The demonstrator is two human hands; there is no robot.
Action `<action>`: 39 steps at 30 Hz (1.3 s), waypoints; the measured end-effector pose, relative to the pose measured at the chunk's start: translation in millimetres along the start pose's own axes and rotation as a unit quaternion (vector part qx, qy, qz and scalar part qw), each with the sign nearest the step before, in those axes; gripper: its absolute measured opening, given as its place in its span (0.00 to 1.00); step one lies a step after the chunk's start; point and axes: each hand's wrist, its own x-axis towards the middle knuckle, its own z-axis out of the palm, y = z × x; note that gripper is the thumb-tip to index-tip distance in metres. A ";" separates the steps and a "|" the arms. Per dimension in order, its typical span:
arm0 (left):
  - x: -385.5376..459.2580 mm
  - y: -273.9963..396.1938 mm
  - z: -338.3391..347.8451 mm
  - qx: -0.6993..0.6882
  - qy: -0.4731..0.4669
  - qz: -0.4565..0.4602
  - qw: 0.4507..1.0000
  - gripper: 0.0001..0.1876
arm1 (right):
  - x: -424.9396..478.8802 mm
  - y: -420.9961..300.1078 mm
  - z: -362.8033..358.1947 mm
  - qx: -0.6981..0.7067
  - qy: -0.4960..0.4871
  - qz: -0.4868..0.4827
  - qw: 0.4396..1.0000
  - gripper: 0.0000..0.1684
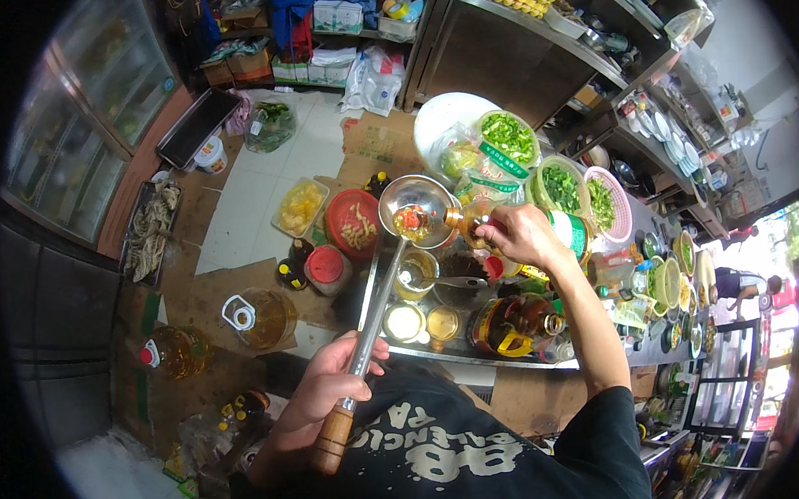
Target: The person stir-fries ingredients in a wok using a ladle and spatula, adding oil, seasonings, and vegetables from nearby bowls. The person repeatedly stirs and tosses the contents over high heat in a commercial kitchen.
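My left hand [335, 381] grips the long handle of a metal ladle [376, 312] just above its wooden end. The ladle's bowl [397, 202] is out over the counter and holds a yellowish liquid with red chopped bits [412, 223]. In my right hand [524, 233] is a bottle with a green label [568, 232], tilted on its side. Its brownish-yellow neck and cap end [453, 217] points at the ladle bowl; whether liquid is flowing out, I cannot tell. Below the bowl stands a jar with a spoon [414, 276].
Around the ladle are a red bowl of pale strips [353, 223], a red-lidded jar [324, 267], and baskets of chopped greens [559, 185]. A large dark bottle [515, 325] stands by the near counter edge. Oil jugs [261, 318] are on the floor at left. A person [740, 284] is far right.
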 end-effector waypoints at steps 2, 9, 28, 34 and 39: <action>0.0 0.7 0.5 0.000 0.000 -0.001 1.000 0.27 | -0.8 -0.9 -1.2 -0.014 -0.014 0.004 1.000 0.17; 0.2 2.9 1.1 0.005 -0.001 -0.006 1.000 0.27 | -3.6 -5.1 -1.7 -0.012 -0.003 0.001 1.000 0.18; -6.2 -6.8 -9.9 -0.016 0.015 0.041 0.999 0.28 | -11.8 44.2 3.4 0.089 0.072 0.141 0.983 0.21; -18.1 -14.5 -31.2 0.000 0.066 0.055 0.996 0.29 | -11.7 95.0 44.4 0.090 0.064 0.180 0.978 0.14; -29.5 -21.6 -40.1 -0.020 0.121 0.068 0.990 0.28 | 1.6 101.4 70.8 0.459 0.107 0.309 0.826 0.08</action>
